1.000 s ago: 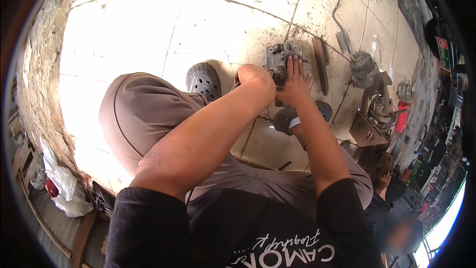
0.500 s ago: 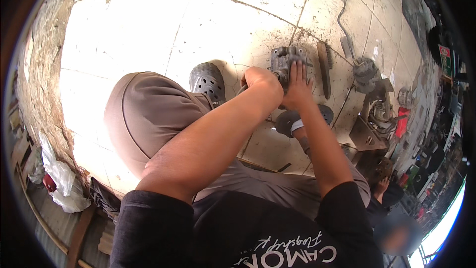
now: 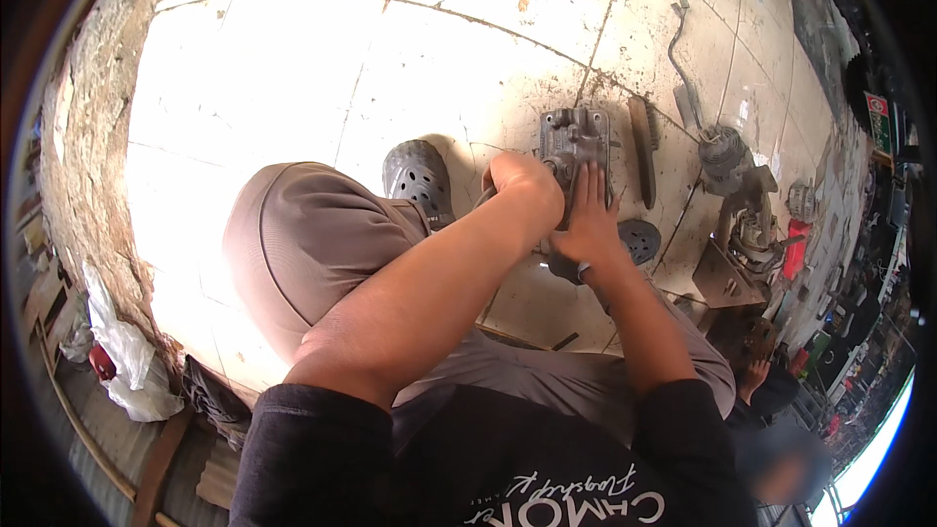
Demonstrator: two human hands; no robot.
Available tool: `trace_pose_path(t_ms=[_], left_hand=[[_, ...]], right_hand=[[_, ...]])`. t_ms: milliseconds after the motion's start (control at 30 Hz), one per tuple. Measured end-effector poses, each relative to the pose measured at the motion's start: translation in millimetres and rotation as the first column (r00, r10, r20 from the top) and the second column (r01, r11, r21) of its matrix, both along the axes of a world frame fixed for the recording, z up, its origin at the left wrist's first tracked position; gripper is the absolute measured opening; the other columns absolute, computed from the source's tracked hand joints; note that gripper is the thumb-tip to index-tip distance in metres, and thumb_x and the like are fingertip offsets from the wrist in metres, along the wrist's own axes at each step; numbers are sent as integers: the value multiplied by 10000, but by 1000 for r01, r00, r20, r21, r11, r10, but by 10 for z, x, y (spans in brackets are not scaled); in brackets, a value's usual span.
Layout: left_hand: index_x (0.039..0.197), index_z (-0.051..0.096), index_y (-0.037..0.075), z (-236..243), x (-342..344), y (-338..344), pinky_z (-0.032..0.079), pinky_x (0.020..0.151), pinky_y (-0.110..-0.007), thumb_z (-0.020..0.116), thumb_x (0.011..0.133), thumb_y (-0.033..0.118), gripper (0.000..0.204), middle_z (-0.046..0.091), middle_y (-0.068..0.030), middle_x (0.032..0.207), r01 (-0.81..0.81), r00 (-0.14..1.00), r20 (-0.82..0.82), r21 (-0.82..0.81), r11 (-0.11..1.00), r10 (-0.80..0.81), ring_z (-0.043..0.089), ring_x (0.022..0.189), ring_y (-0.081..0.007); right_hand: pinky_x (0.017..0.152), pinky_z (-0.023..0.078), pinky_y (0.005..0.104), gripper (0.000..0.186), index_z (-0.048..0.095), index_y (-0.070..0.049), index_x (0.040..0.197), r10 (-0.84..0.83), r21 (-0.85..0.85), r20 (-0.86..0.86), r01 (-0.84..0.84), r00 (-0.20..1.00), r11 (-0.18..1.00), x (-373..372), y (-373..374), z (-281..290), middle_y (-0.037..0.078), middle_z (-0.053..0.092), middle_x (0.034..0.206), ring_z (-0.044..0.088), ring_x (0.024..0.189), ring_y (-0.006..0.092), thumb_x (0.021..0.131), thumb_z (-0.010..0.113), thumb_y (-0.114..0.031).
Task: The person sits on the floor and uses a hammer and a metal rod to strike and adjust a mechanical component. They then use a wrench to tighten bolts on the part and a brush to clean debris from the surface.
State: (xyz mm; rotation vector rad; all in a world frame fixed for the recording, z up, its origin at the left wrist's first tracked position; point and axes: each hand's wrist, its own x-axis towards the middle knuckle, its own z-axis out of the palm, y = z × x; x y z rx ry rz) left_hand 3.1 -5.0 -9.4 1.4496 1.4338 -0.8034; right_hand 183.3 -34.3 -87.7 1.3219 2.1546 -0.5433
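My left hand (image 3: 523,184) is curled at the lower left side of a grey cast metal housing (image 3: 575,132) on the tiled floor, closed on something I cannot make out; a bit of dark grey handle shows below the fingers. My right hand (image 3: 590,219) lies with straight fingers on the lower part of the housing, its fingertips near the middle. A long bar-shaped wire brush (image 3: 641,151) lies just right of the housing. My left forearm crosses the picture to that side, hiding part of what the left hand grips.
Grey shoes (image 3: 413,176) flank the housing. To the right lie a cylindrical part with a cable (image 3: 719,156), a metal assembly (image 3: 753,224) and a red object (image 3: 795,246). Another person's hand (image 3: 756,376) shows at the lower right, plastic bags (image 3: 132,371) at the lower left.
My right hand has slid toward me along the housing, its fingertips now lower on it. The whole view has shifted slightly. My left hand stays at the housing's side.
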Motion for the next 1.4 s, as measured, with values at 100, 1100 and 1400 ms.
trace_pose_path(t_ms=[100, 1100, 1400], left_hand=[[1111, 714, 155, 69, 38, 52, 565, 717, -334, 688, 813, 175, 300, 695, -15, 1108, 32, 999, 15, -78, 996, -31, 685, 977, -192], [1081, 719, 110, 71, 114, 43, 557, 734, -322, 642, 847, 144, 249, 695, -79, 1109, 55, 998, -30, 9, 998, -54, 677, 1014, -227], [1063, 720, 100, 47, 89, 29, 560, 723, -334, 632, 849, 125, 233, 697, -75, 1100, 59, 998, -32, 10, 998, -58, 680, 1005, -227]], right_hand=[[1121, 130, 634, 1171, 19, -22, 1512, 7, 18, -20, -7, 1000, 1000, 138, -29, -76, 180, 62, 1586, 80, 1468, 340, 669, 754, -368], [1123, 101, 636, 1158, 47, -33, 1516, -61, 101, -75, 68, 995, 993, 16, 296, -170, 149, 76, 1591, 86, 1472, 303, 689, 738, -458], [1114, 140, 647, 1196, 61, -44, 1517, -32, 82, -87, 39, 996, 996, 116, 100, -111, 141, 83, 1590, 101, 1470, 295, 653, 810, -396]])
